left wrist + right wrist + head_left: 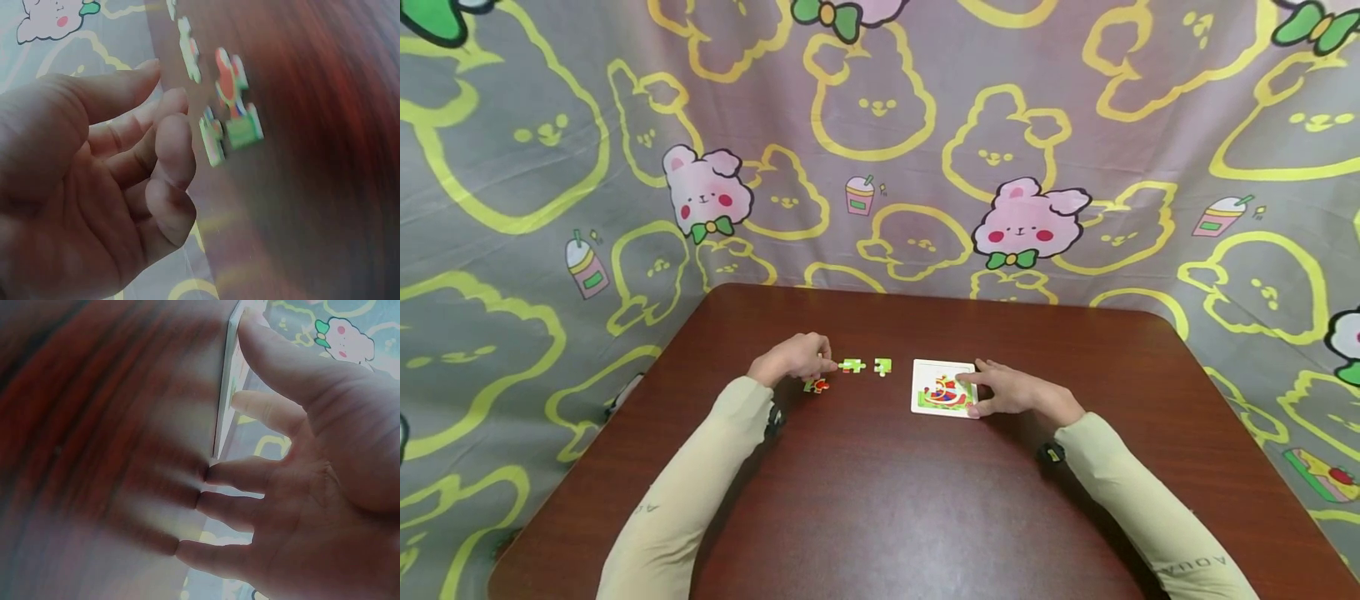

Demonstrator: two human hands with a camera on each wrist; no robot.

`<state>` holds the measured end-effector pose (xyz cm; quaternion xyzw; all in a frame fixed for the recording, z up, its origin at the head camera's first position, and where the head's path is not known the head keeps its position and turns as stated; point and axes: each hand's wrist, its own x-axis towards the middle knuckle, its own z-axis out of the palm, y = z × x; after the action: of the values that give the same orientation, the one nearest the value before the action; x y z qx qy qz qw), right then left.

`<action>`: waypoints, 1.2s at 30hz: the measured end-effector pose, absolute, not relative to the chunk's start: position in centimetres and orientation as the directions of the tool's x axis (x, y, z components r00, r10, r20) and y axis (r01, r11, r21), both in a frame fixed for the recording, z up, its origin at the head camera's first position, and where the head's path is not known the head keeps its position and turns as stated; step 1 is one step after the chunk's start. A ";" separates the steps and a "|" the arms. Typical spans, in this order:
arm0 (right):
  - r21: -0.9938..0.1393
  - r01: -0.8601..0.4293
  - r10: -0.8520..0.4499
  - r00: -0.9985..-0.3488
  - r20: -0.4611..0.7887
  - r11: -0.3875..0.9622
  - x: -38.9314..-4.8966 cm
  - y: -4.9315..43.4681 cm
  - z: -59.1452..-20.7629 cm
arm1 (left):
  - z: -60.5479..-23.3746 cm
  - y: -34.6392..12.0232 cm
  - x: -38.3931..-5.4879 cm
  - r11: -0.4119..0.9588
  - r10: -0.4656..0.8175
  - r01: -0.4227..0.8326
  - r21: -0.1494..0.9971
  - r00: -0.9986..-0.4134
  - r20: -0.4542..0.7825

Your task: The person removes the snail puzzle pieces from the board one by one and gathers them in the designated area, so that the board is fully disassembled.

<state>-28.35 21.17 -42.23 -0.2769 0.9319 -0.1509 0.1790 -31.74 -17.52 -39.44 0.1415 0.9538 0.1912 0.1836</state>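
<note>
My left hand (797,357) is over the left part of the table, close above a small group of jigsaw pieces (816,385) coloured red and green. In the left wrist view, its fingers are loosely bent and nothing shows between thumb and fingertips; the pieces (244,128) lie beyond them. Two more green jigsaw pieces (852,365) lie to its right. My right hand (1015,390) rests at the right side of a square white-framed puzzle board (921,400), partly filled with a colourful picture. Its thumb (269,350) and index finger touch the board; the other fingers reach the table, fairly straight.
The brown wooden table (880,492) has rounded far corners. A grey curtain (880,225) with cartoon prints hangs right behind it and along its sides. The board sits right of the loose pieces, with bare tabletop between.
</note>
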 end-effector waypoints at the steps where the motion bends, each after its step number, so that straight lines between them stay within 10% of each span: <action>1: -0.380 -0.462 -0.570 -0.782 -0.251 0.801 -28.3 21.2 -42.2 | -39.4 -17.3 -31.7 0.883 0.345 0.204 0.422 -0.892 -0.292; 36: -0.370 -0.451 -0.554 -0.794 -0.250 0.812 -28.4 21.0 -42.3 | -40.0 -8.5 -31.6 0.773 0.465 0.316 0.551 -0.872 -0.152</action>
<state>-28.37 21.03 -42.29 -0.2686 0.9355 -0.1474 0.1757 -31.63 -8.46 -39.97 0.2096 0.9308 0.2639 0.1413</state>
